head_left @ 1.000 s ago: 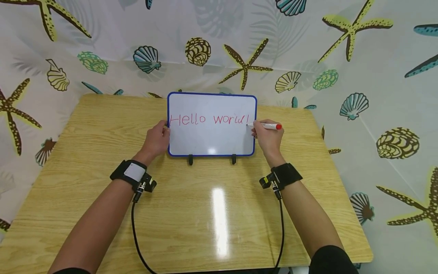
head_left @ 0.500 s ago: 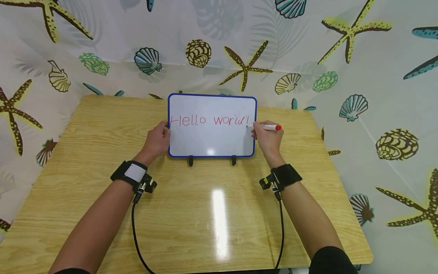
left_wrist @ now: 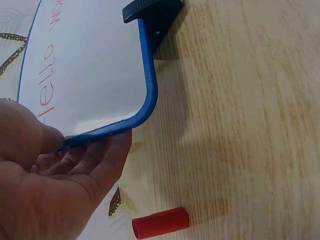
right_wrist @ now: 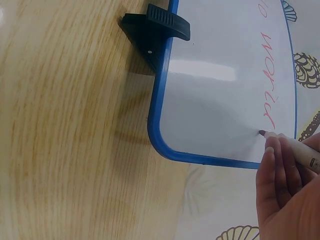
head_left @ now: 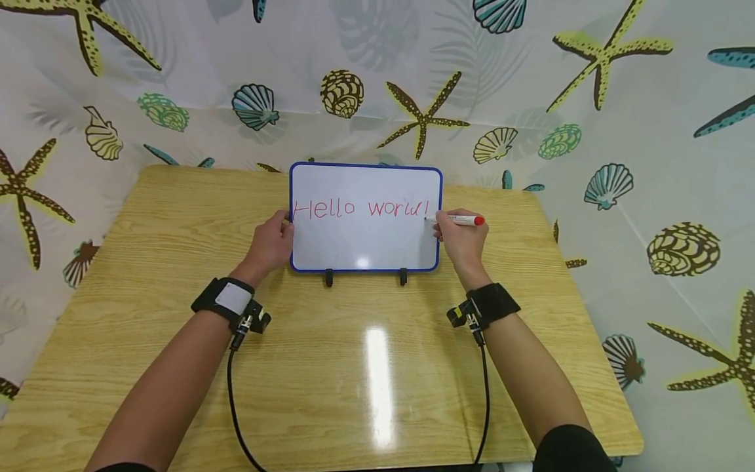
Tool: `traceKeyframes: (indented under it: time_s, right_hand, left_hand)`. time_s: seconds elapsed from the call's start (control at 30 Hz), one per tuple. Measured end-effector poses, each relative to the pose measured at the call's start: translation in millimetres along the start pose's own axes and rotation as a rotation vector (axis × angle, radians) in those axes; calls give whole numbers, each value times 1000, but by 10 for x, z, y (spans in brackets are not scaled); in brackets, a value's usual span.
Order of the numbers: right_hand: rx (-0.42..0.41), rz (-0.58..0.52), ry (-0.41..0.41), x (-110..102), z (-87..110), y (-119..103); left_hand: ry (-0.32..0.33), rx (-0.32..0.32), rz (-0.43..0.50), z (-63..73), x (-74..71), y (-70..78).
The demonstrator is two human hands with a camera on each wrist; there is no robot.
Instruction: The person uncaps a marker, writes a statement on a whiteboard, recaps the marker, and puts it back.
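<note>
A blue-framed whiteboard leans upright on a stand with two black feet and bears the red words "Hello world!". My left hand grips its left edge; in the left wrist view the thumb lies at the front and the fingers reach behind the frame. At the right edge my right hand pinches a white marker with a red end. The marker's dark tip is at the board's surface, just below the end of the writing.
A red marker cap stands on the wooden table, beyond the left hand. Black stand clips hold the board's lower edge. Cables run from both wrist cameras toward the front edge. A shell-patterned cloth hangs behind.
The whole head view shifts slightly downward. Both hands, the whiteboard and the marker keep practically the same places relative to one another, and the writing looks the same.
</note>
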State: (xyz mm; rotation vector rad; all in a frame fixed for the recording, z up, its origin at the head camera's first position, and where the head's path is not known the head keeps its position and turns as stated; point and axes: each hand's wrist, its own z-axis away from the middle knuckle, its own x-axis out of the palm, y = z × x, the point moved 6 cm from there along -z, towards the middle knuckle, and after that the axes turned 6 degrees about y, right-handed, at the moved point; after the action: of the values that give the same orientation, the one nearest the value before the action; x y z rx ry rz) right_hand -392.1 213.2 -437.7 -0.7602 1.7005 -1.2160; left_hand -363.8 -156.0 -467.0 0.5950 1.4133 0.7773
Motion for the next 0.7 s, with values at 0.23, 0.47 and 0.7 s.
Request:
traceKeyframes:
  time_s: [0.23, 0.47, 0.7]
  right_hand:
    - [-18, 0, 0, -4, -1, -9]
    - [-53, -37, 10, -38, 6, -72]
    - [-49, -20, 11, -59, 27, -101]
  left_hand:
    - [13, 14, -2, 4, -7, 4]
    - [26, 23, -10, 30, -12, 18]
    - [17, 6, 0, 29, -18, 16]
